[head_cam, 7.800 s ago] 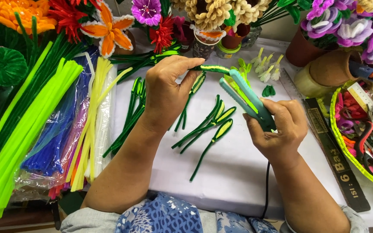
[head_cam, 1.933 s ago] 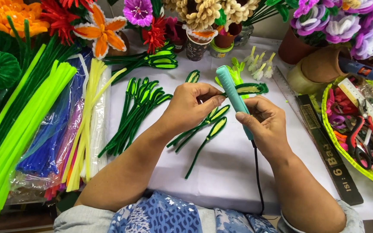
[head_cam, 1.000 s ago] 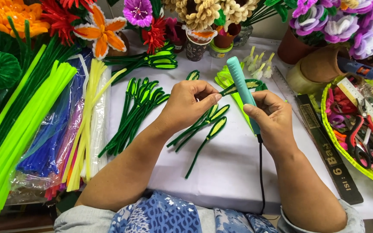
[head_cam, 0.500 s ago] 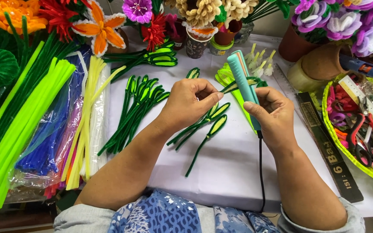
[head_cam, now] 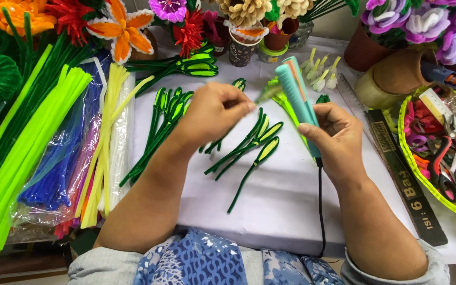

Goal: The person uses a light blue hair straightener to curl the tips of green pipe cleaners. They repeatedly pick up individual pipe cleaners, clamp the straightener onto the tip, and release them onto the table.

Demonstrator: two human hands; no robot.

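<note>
My right hand [head_cam: 335,138] grips a teal hair straightener [head_cam: 296,96] with a black cord, held upright and tilted left over the white table [head_cam: 286,206]. My left hand [head_cam: 213,111] pinches a green pipe-cleaner leaf [head_cam: 268,94], blurred, whose tip reaches the straightener's plates. Finished green leaves with yellow centres [head_cam: 249,145] lie on the table just below both hands. Another bunch of leaves [head_cam: 164,113] rests to the left of my left wrist.
Bundles of green, blue, pink and yellow pipe cleaners [head_cam: 43,148] fill the left side. Pipe-cleaner flowers in pots [head_cam: 249,21] line the back. A clay pot [head_cam: 391,68], a black ruler [head_cam: 405,179] and a yellow-rimmed basket of pliers and scissors [head_cam: 444,158] stand on the right.
The straightener has swung from lying across the leaves to standing upright. My left hand has lifted off the table and brought a leaf up to its plates.
</note>
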